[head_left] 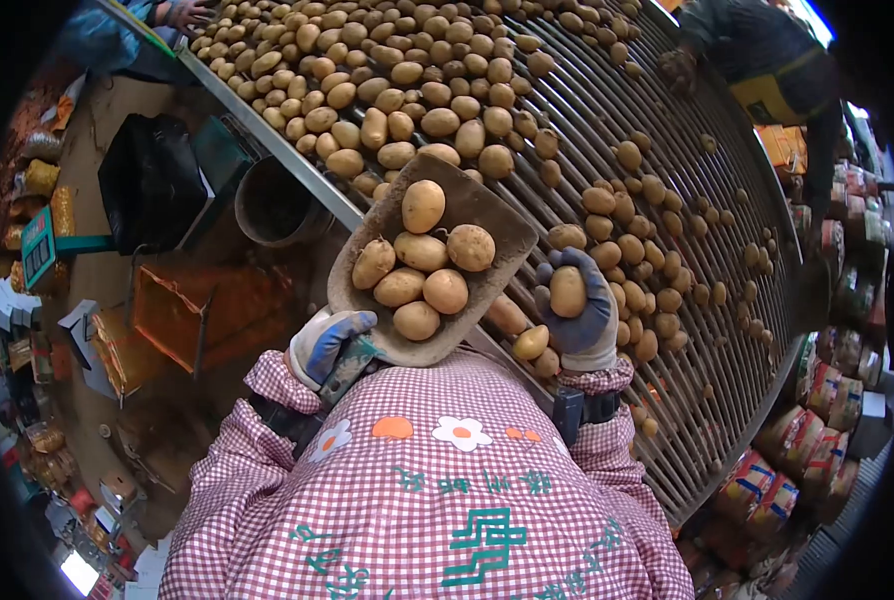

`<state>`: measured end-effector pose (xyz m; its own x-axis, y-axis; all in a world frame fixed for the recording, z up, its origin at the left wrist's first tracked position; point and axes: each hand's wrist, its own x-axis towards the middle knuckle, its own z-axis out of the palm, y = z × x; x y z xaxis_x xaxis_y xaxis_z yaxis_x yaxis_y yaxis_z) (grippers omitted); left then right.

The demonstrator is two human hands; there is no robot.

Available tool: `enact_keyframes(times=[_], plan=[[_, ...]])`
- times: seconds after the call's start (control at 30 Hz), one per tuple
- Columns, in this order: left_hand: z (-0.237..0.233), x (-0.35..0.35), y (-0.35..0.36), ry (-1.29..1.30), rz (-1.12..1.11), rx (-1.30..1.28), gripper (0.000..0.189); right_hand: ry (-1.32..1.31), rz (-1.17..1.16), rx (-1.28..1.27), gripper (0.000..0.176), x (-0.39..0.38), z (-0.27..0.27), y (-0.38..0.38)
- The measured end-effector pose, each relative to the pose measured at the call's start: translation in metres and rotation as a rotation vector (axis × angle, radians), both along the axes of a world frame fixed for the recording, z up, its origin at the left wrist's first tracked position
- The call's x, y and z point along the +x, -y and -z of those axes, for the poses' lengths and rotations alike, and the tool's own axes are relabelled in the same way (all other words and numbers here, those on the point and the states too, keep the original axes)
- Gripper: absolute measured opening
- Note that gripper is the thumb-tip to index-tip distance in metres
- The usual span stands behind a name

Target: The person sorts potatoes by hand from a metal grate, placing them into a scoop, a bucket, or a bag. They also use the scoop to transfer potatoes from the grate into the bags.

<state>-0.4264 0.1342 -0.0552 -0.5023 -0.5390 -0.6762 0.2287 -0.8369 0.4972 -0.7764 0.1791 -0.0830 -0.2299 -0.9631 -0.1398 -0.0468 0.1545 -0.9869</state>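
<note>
My left hand (333,346), in a blue and white work glove, is closed round the handle of a wide, dirt-covered scoop (510,243). Several potatoes (421,252) lie in the scoop, which rests over the near edge of a slatted sorting rack (577,120). In my right hand (589,318), gloved alike, a single potato (568,292) sits against the palm with the fingers curled round it. This hand is just right of the scoop, above the slats. Loose potatoes (532,342) lie beside it, one of them yellower than the rest.
Many potatoes (367,70) cover the far left of the rack. Other people's hands reach in at the top left (185,14) and top right (678,72). Left of the rack stand a dark bucket (277,205), a green scale display (38,247) and an orange crate (182,310). Filled sacks (797,440) are stacked right.
</note>
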Motion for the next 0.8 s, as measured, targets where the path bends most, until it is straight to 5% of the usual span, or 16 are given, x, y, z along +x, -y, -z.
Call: enact_keyframes(times=[0.07, 0.1, 0.33, 0.43, 0.57, 0.77, 0.8], plan=[[0.003, 0.016, 0.004, -0.025, -0.068, 0.023, 0.041, 0.524, 0.136, 0.047, 0.033, 0.010, -0.009, 0.011], [0.007, 0.028, 0.005, -0.043, -0.114, 0.026, 0.042, 1.056, 0.231, 0.161, 0.034, 0.006, -0.013, 0.021], [0.024, 0.108, 0.004, 0.042, -0.433, -0.056, 0.047, 0.924, 0.110, 0.302, 0.036, 0.092, -0.029, 0.073], [0.026, 0.137, -0.005, 0.126, -0.634, -0.129, 0.034, 0.934, 0.017, 0.444, 0.036, 0.139, -0.031, 0.101], [0.047, 0.182, -0.029, 0.184, -0.692, -0.113, 0.034, 0.934, -0.283, 0.573, 0.045, 0.186, -0.005, 0.139], [0.051, 0.232, -0.079, 0.048, -0.963, -0.106, 0.056, 0.769, -0.561, 0.706, 0.037, 0.291, 0.025, 0.192], [0.098, 0.216, -0.078, 0.005, -0.986, -0.136, 0.057, 0.711, -0.593, 0.675, 0.036, 0.285, 0.076, 0.209]])
